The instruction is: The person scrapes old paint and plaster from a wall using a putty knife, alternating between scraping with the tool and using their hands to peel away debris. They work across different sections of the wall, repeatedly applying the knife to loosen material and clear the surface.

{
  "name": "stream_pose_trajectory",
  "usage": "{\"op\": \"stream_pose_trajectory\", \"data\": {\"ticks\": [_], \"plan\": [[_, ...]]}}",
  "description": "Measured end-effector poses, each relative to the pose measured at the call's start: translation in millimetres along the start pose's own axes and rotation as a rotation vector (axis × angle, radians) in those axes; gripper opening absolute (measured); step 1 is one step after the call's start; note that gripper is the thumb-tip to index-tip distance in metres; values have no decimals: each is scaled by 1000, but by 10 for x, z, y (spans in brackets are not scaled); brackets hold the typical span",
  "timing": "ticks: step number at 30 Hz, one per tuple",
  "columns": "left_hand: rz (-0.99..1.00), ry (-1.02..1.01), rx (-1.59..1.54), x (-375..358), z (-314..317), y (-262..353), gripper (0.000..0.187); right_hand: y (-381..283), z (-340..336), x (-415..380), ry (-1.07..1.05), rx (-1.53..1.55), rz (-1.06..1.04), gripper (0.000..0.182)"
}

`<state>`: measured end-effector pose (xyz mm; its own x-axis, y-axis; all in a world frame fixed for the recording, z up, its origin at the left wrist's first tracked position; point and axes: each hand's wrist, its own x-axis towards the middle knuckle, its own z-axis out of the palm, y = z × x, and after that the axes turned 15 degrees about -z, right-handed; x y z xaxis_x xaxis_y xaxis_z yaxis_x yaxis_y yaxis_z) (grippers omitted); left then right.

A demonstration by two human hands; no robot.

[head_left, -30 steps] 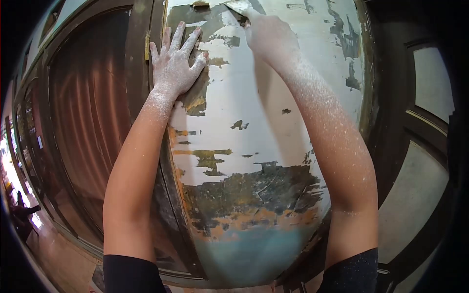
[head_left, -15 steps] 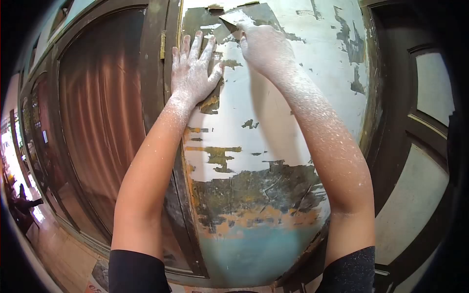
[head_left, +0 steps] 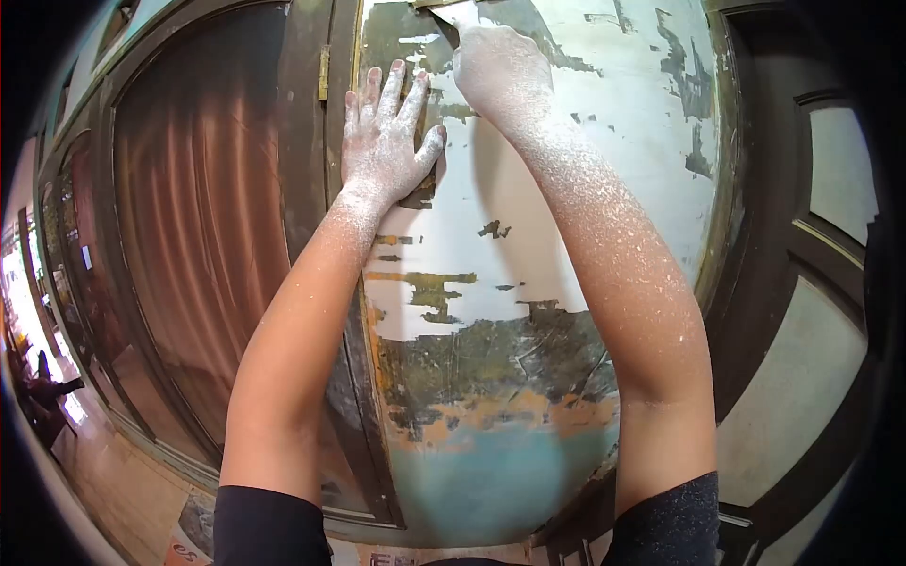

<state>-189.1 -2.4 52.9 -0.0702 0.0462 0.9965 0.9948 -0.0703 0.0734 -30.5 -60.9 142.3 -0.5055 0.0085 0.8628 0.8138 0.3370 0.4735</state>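
Observation:
White dust coats both of my hands and forearms. My left hand [head_left: 389, 141] rests flat on the wall [head_left: 528, 217] beside the wooden frame, its fingers spread and pointing up. Higher and to the right, my right hand [head_left: 505, 75] is closed on a flat scraper [head_left: 458, 15], whose blade meets the wall near the top edge of the view. The wall is mostly white, with ragged dark grey patches, an orange-brown band low down and pale blue-green paint beneath it.
On the left is a dark wooden frame [head_left: 307, 123] with a brass hinge [head_left: 324, 75] and a brown curtain [head_left: 203, 208]. A dark panelled door [head_left: 821, 245] stands at the right. Printed paper [head_left: 193, 538] lies on the floor at lower left.
My right hand and the scraper have moved up, and the wrist has turned. My left hand stays flat on the wall. The whole view has shifted slightly.

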Motion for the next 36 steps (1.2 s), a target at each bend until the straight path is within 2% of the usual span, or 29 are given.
{"op": "stream_pose_trajectory", "data": {"ticks": [2, 4, 5, 9, 12, 14, 15, 19, 22, 24, 25, 28, 29, 32, 33, 36], "plan": [[2, 1, -7, 5, 9, -4, 71, 28, 36, 2, -2, -5, 3, 21], [12, 32, -15, 11, 24, -7, 71, 86, 106, 8, -121, 0, 30, 23], [-4, 20, 24, 11, 30, -5, 72, 88, 182, -27, -8, -7, 18, 30], [15, 29, -8, 2, 22, -19, 71, 183, 182, -47, -23, -23, 13, 32], [21, 23, -23, -12, 10, -34, 71, 328, 151, -62, -54, 53, 39, 30], [16, 32, -14, -14, 22, -36, 71, 343, 36, -181, 60, 55, 78, 23], [17, 39, -6, -16, 28, -33, 71, 400, 22, -162, -33, -122, -47, 22], [28, 47, 3, 45, -28, 53, 73, 596, 2, -204, -22, -55, 32, 22], [-83, -42, -22, 88, 4, 250, 75, 707, 106, -77, 32, -164, -72, 21], [-100, 83, -9, 36, 98, 327, 75, 726, 164, -21, 84, -107, 57, 20], [-103, 76, -10, 42, 125, 336, 75, 770, 196, -33, 82, -109, 58, 20], [-96, 75, 20, 49, 156, 337, 76, 876, 214, -92, 264, -171, -350, 20], [-100, 56, 48, 50, 155, 327, 77, 825, 274, 32, 91, -206, -79, 18], [-88, 87, 25, 41, 193, 306, 77, 768, 226, 101, 114, -156, -31, 18], [-80, 100, 14, 37, 190, 299, 77, 738, 175, 89, 109, -105, 48, 19], [-79, 93, 16, 40, 177, 292, 76, 749, 134, 23, 80, -143, -77, 22]]}}
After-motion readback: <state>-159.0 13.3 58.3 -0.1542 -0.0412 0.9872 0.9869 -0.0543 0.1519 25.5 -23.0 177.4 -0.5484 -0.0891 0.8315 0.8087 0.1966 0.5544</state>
